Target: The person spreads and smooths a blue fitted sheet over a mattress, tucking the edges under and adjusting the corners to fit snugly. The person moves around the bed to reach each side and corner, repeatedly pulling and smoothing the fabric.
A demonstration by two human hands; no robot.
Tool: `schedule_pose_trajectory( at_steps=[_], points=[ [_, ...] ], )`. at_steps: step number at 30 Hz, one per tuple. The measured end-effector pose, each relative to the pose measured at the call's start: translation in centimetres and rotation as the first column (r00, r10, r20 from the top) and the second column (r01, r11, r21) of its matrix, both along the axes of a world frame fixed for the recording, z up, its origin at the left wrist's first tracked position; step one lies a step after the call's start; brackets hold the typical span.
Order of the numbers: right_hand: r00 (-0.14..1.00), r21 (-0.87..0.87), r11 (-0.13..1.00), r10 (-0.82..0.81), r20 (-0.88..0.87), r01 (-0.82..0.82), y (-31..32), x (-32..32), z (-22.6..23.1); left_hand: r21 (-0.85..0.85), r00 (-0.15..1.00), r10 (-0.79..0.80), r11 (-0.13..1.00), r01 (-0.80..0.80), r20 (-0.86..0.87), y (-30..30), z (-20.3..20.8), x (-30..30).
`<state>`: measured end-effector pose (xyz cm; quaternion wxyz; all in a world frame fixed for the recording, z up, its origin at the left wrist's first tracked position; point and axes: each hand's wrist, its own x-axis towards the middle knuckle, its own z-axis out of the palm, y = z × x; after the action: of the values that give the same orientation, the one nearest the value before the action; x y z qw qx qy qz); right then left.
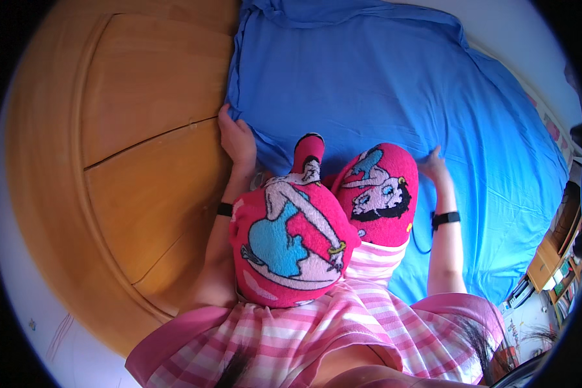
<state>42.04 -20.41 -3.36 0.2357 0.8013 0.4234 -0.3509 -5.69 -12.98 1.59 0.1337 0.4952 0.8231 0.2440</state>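
Note:
A blue bed sheet (368, 77) covers the bed in front of me, bunched along its left and far edges. At its left edge, beside the wooden panel, my left hand (239, 141) is closed on the fabric, its fingertips partly hidden. On the right, my right hand (435, 163) rests on the sheet next to my knee, holding nothing that I can see. Its fingers look stretched out, though my knee hides some of them. I kneel on the sheet in pink patterned trousers (297, 239), and a dark band circles each wrist.
A curved wooden bed panel (155, 84) with dark seams runs along the left. Shelves with books (562, 278) stand at the lower right, past the bed's edge. A pale wall (504, 26) borders the far right corner.

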Motion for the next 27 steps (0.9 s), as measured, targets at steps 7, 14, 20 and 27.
schedule_pose_trajectory(
  at_steps=[7,14,20,27],
  points=[
    [0.922,0.138,0.989,-0.104,0.374,0.056,-3.7,-1.3,-9.8,-0.527,0.968,-0.210,0.843,0.107,-0.140,1.5,-1.2,0.7],
    [0.987,0.386,0.918,-0.132,0.087,0.089,-2.9,0.2,-3.6,-0.227,0.978,-0.207,0.953,0.200,-0.005,1.5,-2.4,-1.5],
    [0.987,0.670,0.737,0.154,-0.035,-0.091,-3.7,2.7,-2.4,0.025,0.965,-0.251,0.967,0.254,-0.076,0.7,-1.9,-1.8],
    [0.931,0.708,0.678,-0.356,0.080,0.198,-6.3,9.0,0.1,-0.284,0.781,-0.528,0.846,0.451,-0.334,1.1,-2.5,-1.4]
  ],
)
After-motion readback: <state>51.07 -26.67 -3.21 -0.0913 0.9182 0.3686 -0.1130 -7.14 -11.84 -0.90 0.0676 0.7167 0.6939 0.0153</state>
